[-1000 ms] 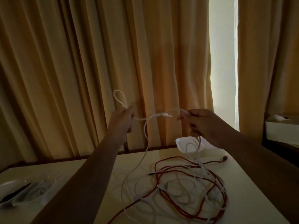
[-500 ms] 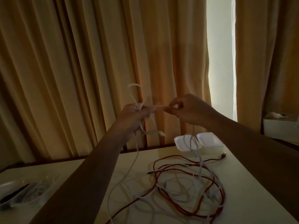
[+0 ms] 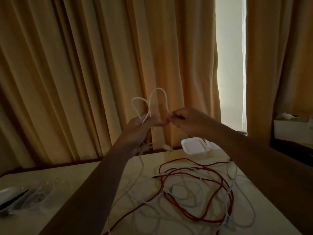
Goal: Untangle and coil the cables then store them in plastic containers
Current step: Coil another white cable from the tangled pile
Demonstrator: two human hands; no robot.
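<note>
The white cable (image 3: 158, 89) is thin and pale, bent into two upright loops, one small and one taller, and its tail drops to the desk (image 3: 81, 177), into a loose tangle of white strands and a red cable (image 3: 183, 159). The loops stand well above the desk. Their feet are clamped in the left grip (image 3: 144, 127), thumb against fingers, while the taller loop arches across to the right grip (image 3: 186, 121), whose fingertips pinch it just beside the left thumb.
</note>
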